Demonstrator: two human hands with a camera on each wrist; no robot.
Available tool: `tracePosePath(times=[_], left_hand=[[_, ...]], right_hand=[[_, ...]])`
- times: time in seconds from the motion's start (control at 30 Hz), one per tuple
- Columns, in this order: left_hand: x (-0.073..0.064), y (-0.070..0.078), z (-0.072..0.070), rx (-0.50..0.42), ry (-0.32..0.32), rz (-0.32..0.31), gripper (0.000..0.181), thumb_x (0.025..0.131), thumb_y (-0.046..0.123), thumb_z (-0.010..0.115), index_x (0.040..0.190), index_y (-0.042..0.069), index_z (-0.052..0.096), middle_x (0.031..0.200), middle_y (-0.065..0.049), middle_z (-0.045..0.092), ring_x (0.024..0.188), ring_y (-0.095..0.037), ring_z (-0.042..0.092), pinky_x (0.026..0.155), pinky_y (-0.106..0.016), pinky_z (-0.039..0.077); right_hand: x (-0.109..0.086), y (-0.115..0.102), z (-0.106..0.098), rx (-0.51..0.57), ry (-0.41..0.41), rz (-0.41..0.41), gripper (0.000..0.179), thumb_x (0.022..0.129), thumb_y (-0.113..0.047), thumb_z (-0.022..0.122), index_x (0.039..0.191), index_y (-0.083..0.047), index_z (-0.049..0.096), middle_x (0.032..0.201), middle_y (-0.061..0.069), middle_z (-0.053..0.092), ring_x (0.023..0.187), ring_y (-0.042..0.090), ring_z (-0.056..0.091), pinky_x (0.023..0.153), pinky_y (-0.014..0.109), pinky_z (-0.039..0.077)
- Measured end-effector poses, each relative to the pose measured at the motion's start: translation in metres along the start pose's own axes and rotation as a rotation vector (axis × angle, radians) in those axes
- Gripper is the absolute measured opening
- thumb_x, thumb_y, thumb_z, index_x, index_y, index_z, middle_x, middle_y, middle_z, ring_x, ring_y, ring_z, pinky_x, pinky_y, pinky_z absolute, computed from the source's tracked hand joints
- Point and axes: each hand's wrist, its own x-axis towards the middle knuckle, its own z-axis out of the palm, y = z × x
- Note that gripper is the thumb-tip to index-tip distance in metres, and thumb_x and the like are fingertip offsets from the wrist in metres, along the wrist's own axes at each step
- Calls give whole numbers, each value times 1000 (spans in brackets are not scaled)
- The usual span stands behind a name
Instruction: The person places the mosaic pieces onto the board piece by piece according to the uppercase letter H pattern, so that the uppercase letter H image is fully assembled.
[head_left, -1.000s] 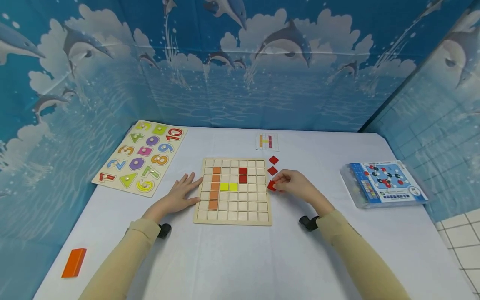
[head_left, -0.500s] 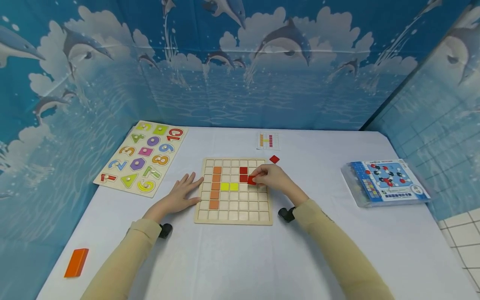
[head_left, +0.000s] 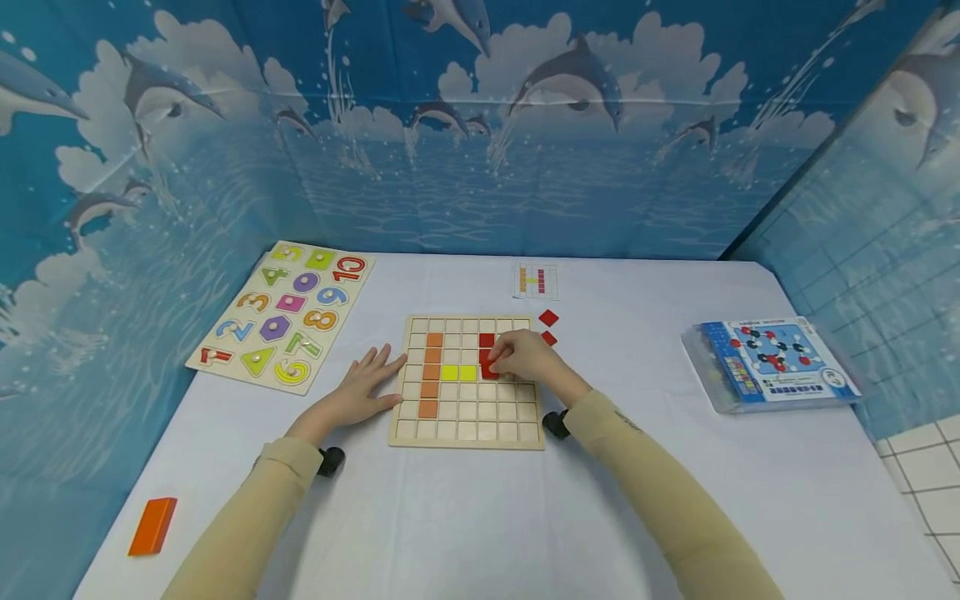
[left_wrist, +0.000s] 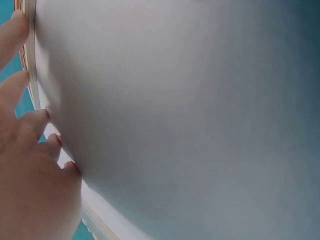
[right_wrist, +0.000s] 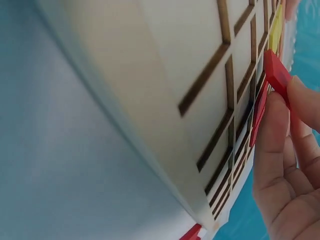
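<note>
A wooden grid board (head_left: pixel 465 432) lies flat, with orange square tiles (head_left: pixel 430 389) in one column, two yellow tiles (head_left: pixel 458 373) side by side and red tiles (head_left: pixel 487 341) in a column to their right. Between thumb and fingers my right hand (head_left: pixel 530 354) pinches another red tile (right_wrist: pixel 276 75). In the right wrist view it is tilted over the grid, close to the yellow tiles and a red tile in the board. At the board's left edge, my left hand (head_left: pixel 352 398) has its fingers spread, thumb and index touching the rim.
Two loose red tiles (head_left: pixel 549 317) lie right of the board, below a small pattern card (head_left: pixel 536 282). A number-and-shape puzzle (head_left: pixel 285 317) is at the back left. A boxed molecule set (head_left: pixel 780 362) stands at the right; an orange block (head_left: pixel 152 527) lies front left.
From the board's right edge, my right hand has carried the red tile left and over the grid, to just below the red column. My left hand has stayed in place.
</note>
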Motion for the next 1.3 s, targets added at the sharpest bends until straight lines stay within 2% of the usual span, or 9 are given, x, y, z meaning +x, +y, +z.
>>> tracePosePath(times=[0.33, 0.63, 0.77, 0.93, 1.2, 1.3], left_hand=[[-1, 1, -1, -3, 1, 0, 71, 97, 29, 61, 156, 12, 26, 164, -24, 5, 151, -44, -4, 120, -64, -5], [-1, 1, -1, -1, 5, -8, 70, 98, 29, 61, 156, 12, 26, 164, -24, 5, 151, -45, -4, 120, -64, -5], [0, 0, 0, -3, 1, -8, 71, 97, 28, 61, 157, 13, 26, 164, -22, 4, 152, -43, -5, 120, -63, -6], [0, -1, 0, -7, 1, -2, 71, 97, 29, 61, 157, 13, 26, 164, -22, 4, 152, -43, -5, 121, -62, -6], [-1, -3, 0, -1, 8, -3, 70, 97, 30, 61, 157, 13, 27, 164, -23, 5, 151, -44, -4, 120, -63, -5], [-1, -3, 0, -4, 3, -11, 71, 97, 30, 61, 157, 14, 26, 165, -22, 5, 151, -44, -5, 121, -62, -6]], right_hand=[[1, -6, 6, -127, 16, -28, 9, 87, -14, 75, 83, -10, 67, 82, 3, 63, 76, 17, 55, 64, 23, 45], [4, -5, 13, -243, 66, -107, 10, 86, -9, 74, 79, -9, 67, 78, 2, 63, 74, 16, 53, 63, 22, 43], [1, -2, 9, -176, 53, -87, 8, 87, -12, 74, 82, -9, 68, 79, 3, 64, 73, 16, 54, 63, 23, 44], [-1, 10, -8, -56, 71, -64, 10, 88, -17, 72, 94, -8, 69, 86, 4, 65, 77, 17, 56, 66, 24, 46], [0, 38, -46, 1, 145, -29, 25, 91, -22, 70, 111, -7, 68, 105, 11, 68, 90, 24, 64, 74, 29, 51], [0, 48, -58, 21, 171, 1, 31, 91, -22, 69, 117, -5, 66, 115, 15, 67, 101, 28, 65, 80, 34, 53]])
